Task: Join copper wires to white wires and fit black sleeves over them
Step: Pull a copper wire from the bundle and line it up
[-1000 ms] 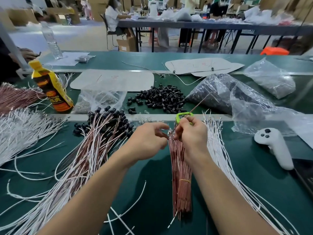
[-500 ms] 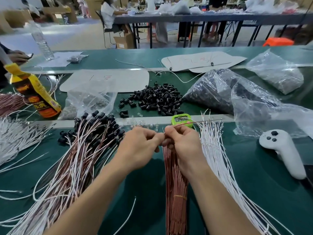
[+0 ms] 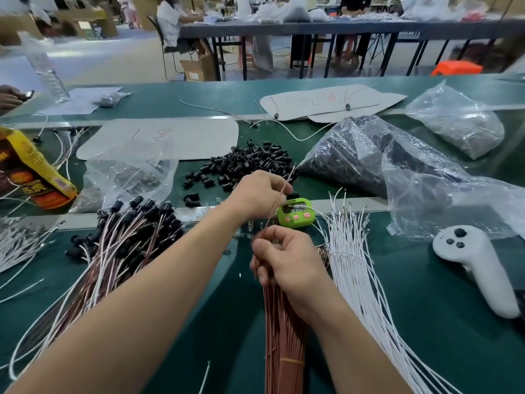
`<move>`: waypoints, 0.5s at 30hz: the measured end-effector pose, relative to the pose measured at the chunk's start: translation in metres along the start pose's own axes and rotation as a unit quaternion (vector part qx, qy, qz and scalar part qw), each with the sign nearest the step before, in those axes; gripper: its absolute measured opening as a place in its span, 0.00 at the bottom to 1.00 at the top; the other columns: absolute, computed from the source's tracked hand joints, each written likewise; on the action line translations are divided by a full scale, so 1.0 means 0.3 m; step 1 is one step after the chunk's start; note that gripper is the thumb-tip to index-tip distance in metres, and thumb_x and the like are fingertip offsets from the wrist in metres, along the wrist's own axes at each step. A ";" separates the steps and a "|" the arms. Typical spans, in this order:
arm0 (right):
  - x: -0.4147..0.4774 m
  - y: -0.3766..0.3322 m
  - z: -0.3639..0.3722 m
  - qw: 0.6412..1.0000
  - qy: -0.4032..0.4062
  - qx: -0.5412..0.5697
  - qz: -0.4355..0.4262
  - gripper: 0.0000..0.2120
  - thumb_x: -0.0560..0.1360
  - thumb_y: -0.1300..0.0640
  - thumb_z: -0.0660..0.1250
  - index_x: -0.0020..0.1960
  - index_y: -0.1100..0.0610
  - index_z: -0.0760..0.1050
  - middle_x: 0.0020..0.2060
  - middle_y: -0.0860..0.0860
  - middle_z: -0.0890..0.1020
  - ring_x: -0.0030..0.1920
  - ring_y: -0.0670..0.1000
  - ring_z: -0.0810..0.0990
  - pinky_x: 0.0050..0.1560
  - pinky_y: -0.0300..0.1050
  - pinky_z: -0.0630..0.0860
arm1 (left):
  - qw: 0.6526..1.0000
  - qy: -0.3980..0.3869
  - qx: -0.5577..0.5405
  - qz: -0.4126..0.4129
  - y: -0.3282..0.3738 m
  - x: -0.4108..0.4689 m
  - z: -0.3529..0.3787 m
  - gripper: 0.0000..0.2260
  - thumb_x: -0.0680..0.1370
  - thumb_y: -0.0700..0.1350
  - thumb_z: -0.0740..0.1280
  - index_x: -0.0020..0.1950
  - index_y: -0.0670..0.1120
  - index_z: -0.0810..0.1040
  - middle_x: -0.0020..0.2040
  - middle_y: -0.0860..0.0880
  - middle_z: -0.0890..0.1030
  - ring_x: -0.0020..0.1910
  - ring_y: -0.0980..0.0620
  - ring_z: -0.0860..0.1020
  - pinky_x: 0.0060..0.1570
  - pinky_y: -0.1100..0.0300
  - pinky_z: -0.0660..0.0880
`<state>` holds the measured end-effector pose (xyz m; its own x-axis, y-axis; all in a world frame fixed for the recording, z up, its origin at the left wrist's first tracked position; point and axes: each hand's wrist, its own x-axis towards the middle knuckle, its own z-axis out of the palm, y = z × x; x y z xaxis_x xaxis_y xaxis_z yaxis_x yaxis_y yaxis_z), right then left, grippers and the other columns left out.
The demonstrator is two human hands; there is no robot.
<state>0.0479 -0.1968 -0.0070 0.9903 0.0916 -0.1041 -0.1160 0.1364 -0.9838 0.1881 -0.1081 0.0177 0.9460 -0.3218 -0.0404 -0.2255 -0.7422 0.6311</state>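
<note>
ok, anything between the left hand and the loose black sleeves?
Nothing visible. The left hand, pinching one copper wire, sits just short of the loose black sleeves; the green counter lies to its right, off that line.

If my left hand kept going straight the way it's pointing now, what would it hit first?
Probably the right edge of the loose pile of black sleeves, with the clear bag just beyond. The left hand pinches a copper wire, and its height above the table is unclear.

Green table: copper wires, white wires, black sleeves, roughly 3 bags
</note>
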 end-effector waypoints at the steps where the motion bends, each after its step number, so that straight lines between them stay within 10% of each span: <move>1: 0.000 0.000 0.000 1.000 -0.001 -0.001 -0.001 0.09 0.82 0.66 0.65 0.43 0.60 0.77 0.30 0.58 0.81 0.22 0.48 0.73 0.25 0.35 0.69 | 1.000 -0.008 0.002 0.012 0.004 0.012 0.004 0.14 0.70 0.43 0.71 0.51 0.58 0.86 0.42 0.61 0.84 0.38 0.67 0.79 0.37 0.71 0.70; 8: -0.002 -0.004 -0.002 1.000 -0.006 0.007 0.001 0.09 0.82 0.66 0.66 0.44 0.59 0.77 0.31 0.59 0.81 0.23 0.49 0.73 0.27 0.36 0.70 | 0.999 0.013 -0.021 0.035 0.003 0.086 0.033 0.05 0.71 0.49 0.78 0.37 0.59 0.86 0.35 0.60 0.85 0.31 0.68 0.78 0.29 0.75 0.68; 15: -0.002 0.000 -0.005 1.000 -0.005 -0.002 -0.004 0.08 0.82 0.64 0.66 0.45 0.59 0.78 0.32 0.57 0.82 0.24 0.49 0.74 0.28 0.37 0.71 | 0.996 0.080 -0.033 0.032 0.021 0.133 0.063 0.05 0.76 0.47 0.73 0.40 0.55 0.85 0.39 0.57 0.85 0.41 0.59 0.81 0.48 0.59 0.80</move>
<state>0.0474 -0.1984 -0.0070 0.9903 0.1009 -0.0950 -0.1082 0.1339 -0.9851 0.2199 -0.1366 0.0054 0.9566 -0.2647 0.1220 -0.2750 -0.6809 0.6788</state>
